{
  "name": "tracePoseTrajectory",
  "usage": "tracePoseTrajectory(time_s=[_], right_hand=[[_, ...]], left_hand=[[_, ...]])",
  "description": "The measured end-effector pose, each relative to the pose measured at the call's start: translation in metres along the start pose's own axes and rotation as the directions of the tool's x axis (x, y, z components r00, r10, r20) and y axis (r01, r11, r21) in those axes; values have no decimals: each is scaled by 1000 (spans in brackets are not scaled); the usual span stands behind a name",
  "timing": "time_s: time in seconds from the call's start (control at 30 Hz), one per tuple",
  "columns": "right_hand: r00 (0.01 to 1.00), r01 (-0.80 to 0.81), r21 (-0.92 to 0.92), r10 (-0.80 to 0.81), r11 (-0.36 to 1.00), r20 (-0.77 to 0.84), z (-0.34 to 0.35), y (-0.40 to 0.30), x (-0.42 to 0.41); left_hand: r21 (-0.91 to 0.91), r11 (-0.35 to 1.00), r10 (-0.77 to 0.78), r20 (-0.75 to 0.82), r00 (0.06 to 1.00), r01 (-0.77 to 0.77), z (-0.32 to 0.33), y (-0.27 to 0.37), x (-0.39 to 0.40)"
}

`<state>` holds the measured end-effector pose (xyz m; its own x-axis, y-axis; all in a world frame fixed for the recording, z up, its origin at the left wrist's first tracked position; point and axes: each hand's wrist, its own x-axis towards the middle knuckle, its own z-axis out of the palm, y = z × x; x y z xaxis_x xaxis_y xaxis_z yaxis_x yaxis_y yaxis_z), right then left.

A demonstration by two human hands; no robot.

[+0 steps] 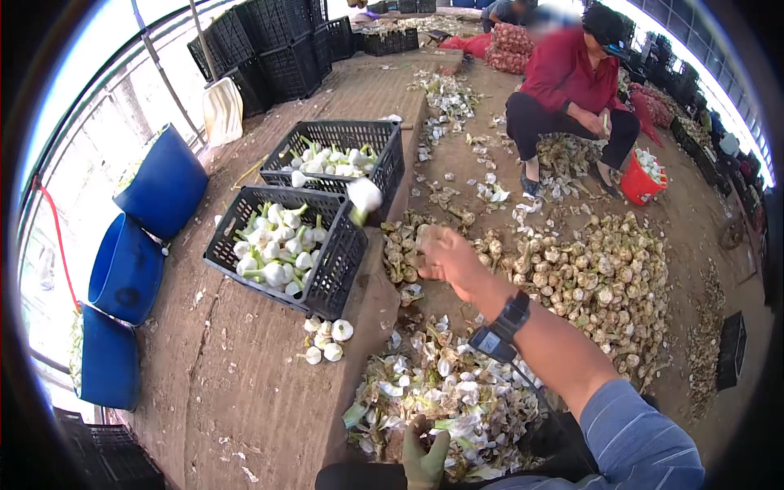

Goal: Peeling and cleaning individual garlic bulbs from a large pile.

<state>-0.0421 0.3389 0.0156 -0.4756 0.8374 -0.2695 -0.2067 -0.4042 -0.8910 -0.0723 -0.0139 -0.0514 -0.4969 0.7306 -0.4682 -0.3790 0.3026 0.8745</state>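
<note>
My right hand (pixel 450 260) is bare, stretched out over the near edge of a heap of unpeeled garlic bulbs (pixel 588 275), fingers apart and blurred. A peeled white garlic bulb (pixel 365 195) with a green stem hangs in the air, clear of the fingers, by the right rim of a black plastic crate (pixel 278 196). That crate holds many cleaned bulbs (pixel 275 245). My left hand (pixel 425 456), in a greenish glove, is low at the bottom edge over a pile of garlic skins (pixel 453 392); its fingers are curled, and whether they hold something is unclear.
A second black crate (pixel 392 141) of bulbs stands behind the first. Several loose bulbs (pixel 332 351) lie on the wooden platform (pixel 245 380). Blue tubs (pixel 162 180) line the left side. A co-worker (pixel 560 79) sits ahead beside a red bucket (pixel 640 184). A cable runs from my right wrist.
</note>
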Motion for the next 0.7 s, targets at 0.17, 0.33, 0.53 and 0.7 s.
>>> tracePoseTrajectory(time_s=[0.17,0.33,0.53,0.7], right_hand=[[995,89,-858,-80,505,56,-99,146,28],[975,170,-934,81,313,205,-149,268,17],[965,184,-971,158,154,209,-157,282,-44],[993,16,-892,96,451,66,-135,171,-113]], left_hand=[[22,995,-103,96,990,101,19,47,-4],[157,986,-72,84,994,58,10,18,4],[194,981,-44,130,990,18,17,8,12],[135,982,-157,225,962,128,40,38,12]])
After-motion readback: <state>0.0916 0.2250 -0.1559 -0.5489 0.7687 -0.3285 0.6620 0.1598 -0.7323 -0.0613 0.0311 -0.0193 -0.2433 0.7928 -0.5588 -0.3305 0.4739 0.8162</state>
